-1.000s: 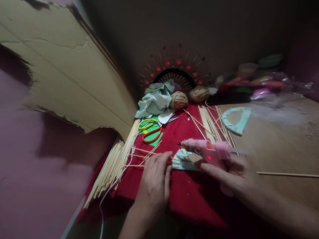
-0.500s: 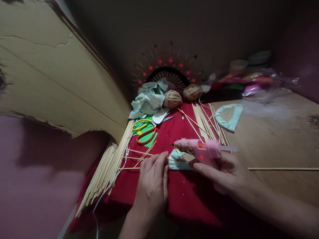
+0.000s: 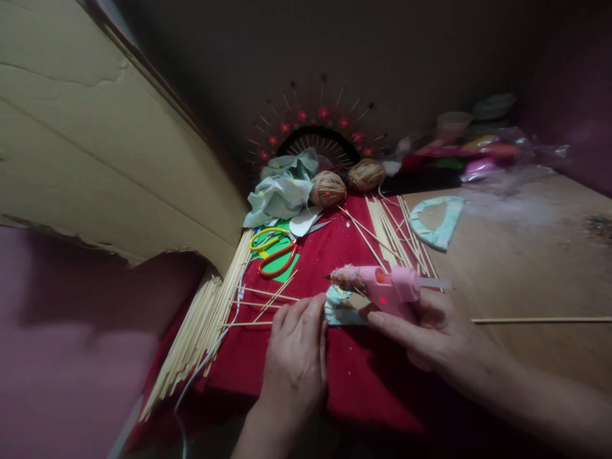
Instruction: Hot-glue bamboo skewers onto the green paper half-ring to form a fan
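My right hand [image 3: 430,335] grips a pink glue gun [image 3: 377,285] with its nozzle pointing left; a red light glows on its body. Under the nozzle lies a small pale-blue paper-covered piece [image 3: 342,307] on the red cloth [image 3: 335,255]. My left hand [image 3: 296,357] rests beside that piece with its fingers pressed together, their tips pinching a thin bamboo stick [image 3: 248,324] at the piece's left edge.
A pile of bamboo sticks [image 3: 201,331] lies at the left, more sticks [image 3: 392,236] at the back. Orange-and-yellow scissors [image 3: 275,252], two twine balls [image 3: 329,188], crumpled pale cloth [image 3: 280,191], a half-round paper frame [image 3: 435,220] and a flower-tipped stick fan [image 3: 318,131] surround the cloth. Torn cardboard [image 3: 95,146] leans at left.
The view has drifted a little; both hands stay almost where they were. The left fingers have curled slightly closer to the paper piece.
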`<action>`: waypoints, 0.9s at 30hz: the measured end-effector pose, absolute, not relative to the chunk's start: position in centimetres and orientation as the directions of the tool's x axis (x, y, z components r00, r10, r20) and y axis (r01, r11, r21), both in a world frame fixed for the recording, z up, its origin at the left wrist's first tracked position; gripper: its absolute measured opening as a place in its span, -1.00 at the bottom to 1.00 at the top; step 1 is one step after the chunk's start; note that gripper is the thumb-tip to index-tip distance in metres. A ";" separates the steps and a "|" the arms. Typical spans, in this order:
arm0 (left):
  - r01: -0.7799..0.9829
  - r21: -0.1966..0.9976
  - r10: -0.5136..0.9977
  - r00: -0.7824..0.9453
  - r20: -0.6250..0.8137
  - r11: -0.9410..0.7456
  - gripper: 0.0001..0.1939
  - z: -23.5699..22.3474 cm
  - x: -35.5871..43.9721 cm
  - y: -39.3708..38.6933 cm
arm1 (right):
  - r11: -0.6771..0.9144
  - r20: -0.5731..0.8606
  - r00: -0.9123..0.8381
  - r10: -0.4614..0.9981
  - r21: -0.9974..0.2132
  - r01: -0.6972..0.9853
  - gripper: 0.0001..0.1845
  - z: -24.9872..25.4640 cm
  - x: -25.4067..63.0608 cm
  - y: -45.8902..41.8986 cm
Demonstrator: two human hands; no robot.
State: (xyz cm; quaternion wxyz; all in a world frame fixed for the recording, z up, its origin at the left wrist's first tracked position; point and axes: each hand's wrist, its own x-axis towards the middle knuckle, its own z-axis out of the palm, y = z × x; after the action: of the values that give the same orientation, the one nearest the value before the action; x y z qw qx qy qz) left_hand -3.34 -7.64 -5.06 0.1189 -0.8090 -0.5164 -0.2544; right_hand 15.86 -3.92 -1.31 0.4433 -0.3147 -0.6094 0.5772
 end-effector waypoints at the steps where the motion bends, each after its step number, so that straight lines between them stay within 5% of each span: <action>1: 0.899 0.067 0.776 0.332 0.536 -0.432 -0.66 -5.0 -3.3 -7.6 | 0.137 0.177 -0.409 0.895 -0.983 -0.126 -0.61 -1.3 15.9 -3.9; 4: 0.905 0.103 0.793 0.302 0.530 -0.413 -0.64 -4.9 -3.3 -7.5 | 0.125 0.163 -0.412 0.896 -0.985 -0.117 -0.61 -1.4 15.9 -3.8; 10: 0.853 0.434 0.870 0.045 0.491 -0.289 -0.58 -4.5 -4.1 -7.2 | 0.102 0.134 -0.432 0.892 -0.990 -0.097 -0.61 -1.5 16.0 -3.9; 17: 0.862 0.446 0.774 -0.108 0.625 -0.240 -0.93 -1.6 -4.4 -7.0 | 0.195 0.220 -0.387 0.895 -0.975 -0.102 -0.62 -1.1 16.4 -4.0; 23: 0.774 0.505 0.743 -0.068 0.666 -0.381 -0.92 3.0 -2.3 -6.0 | 0.130 0.130 -0.019 0.991 -0.992 -0.004 -0.84 0.5 19.3 -3.3; 27: 0.771 0.427 0.765 0.120 0.633 -0.473 -0.73 5.6 -0.9 -2.4 | 0.172 0.139 0.215 0.967 -0.974 -0.144 -0.83 1.9 21.0 -2.7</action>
State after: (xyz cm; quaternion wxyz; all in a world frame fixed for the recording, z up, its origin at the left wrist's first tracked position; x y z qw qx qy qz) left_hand -0.89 -2.41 5.56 0.0032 -0.7482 -0.5132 -0.4206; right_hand 20.98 -2.67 1.85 0.6253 -0.4653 -0.4418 0.4441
